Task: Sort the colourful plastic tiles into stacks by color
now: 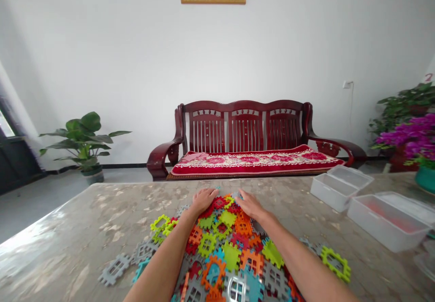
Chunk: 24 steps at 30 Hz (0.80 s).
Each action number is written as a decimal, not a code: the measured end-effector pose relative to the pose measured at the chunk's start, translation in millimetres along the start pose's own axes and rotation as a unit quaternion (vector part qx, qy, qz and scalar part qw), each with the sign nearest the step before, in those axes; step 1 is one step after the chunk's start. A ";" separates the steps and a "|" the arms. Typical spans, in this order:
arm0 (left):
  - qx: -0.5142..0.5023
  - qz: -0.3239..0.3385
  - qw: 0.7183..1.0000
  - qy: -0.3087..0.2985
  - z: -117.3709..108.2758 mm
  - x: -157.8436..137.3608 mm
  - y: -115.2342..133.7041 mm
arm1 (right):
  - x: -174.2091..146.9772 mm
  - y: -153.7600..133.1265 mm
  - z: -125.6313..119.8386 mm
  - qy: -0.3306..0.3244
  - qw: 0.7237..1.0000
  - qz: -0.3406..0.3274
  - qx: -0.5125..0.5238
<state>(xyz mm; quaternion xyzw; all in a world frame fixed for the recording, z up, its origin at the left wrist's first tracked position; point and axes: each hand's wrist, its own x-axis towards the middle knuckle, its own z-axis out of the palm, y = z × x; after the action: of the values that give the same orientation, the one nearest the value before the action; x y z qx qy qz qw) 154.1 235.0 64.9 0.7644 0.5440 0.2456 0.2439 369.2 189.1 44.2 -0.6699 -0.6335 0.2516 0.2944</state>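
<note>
On the tabletop (78, 234), your left hand (204, 200) and right hand (250, 203) flanked the far end of the colourful pieces (232, 255). Whether either gripped any, I couldn't tell.

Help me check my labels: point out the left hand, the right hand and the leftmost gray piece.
Left hand (203, 200), head view: back of the hand.
Right hand (250, 205), head view: back of the hand.
Gray piece (116, 269), head view: its windowed middle.

A home living room, with wooden settee (244, 125) and potted plant (84, 138).
</note>
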 end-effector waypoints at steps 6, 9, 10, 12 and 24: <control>-0.116 0.038 0.992 -0.031 8.1 -0.2 17.3 | 3.1 -18.1 19.9 0.029 0.997 -0.013 0.072; -0.170 0.046 0.984 -0.039 6.6 -6.0 24.7 | 1.4 -26.1 22.2 0.042 0.991 -0.028 0.127; -0.189 0.049 0.980 -0.045 6.4 -8.3 27.4 | -0.4 -29.1 22.5 0.045 0.988 -0.033 0.145; -0.224 0.053 0.971 -0.062 6.3 -13.4 33.7 | -6.2 -36.5 22.5 0.049 0.982 -0.043 0.177; -0.257 0.060 0.964 -0.041 -66.4 -68.9 44.1 | -93.1 -29.8 -56.6 0.051 0.951 -0.098 0.287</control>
<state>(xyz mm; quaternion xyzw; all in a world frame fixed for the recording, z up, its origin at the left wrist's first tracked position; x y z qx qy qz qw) 123.1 163.7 136.0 0.7166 0.4056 0.3594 0.4390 381.9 92.7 101.8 -0.5032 -0.5813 0.3586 0.5294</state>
